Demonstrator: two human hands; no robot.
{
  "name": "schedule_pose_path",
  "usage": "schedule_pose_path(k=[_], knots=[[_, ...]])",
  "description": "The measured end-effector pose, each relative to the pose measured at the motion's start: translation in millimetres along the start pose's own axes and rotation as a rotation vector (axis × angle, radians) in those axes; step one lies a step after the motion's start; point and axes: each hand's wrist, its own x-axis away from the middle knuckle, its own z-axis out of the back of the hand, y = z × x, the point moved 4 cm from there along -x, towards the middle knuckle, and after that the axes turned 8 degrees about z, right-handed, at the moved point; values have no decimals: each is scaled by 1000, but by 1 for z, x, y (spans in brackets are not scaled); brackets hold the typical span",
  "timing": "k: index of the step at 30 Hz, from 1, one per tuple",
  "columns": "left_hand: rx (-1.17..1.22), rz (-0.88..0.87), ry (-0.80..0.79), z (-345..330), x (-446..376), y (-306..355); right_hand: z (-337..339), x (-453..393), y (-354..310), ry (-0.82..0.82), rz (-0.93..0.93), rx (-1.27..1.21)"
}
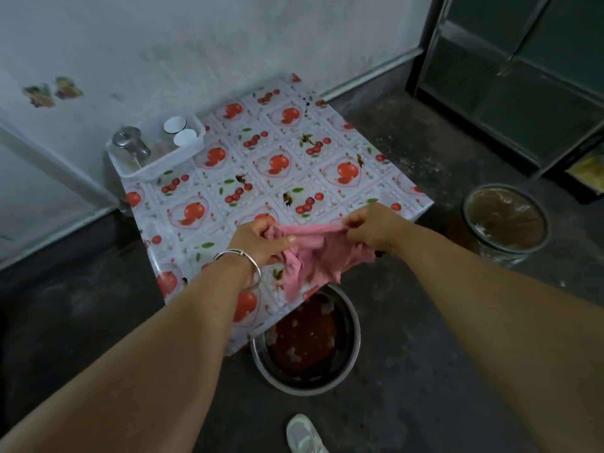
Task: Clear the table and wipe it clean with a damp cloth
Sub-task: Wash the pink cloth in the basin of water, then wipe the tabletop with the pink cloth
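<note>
My left hand (pixel 261 238) and right hand (pixel 371 223) apart, each pinching top edge of pink cloth (pixel 322 256), stretched between them. Cloth hangs crumpled over near edge of table (pixel 261 165), above metal basin (pixel 307 341) of dark water on floor. I see fruit-print cover on table, white tray (pixel 157 148) with jars at far left corner. Bucket (pixel 505 220) stands right of table. Bangle (pixel 242 266) on left wrist.
</note>
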Motion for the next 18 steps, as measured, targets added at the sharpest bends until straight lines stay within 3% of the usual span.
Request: schedule_pose_path(k=[3,10,18], knots=[[93,17,-30,19,-17,19,10,-23,-17,99,-14,44],[-172,-145,169,37,-50,48,19,-62,-39,139,87,265],[-167,-77,235,30,-89,66,35,-112,-37,129,161,208]])
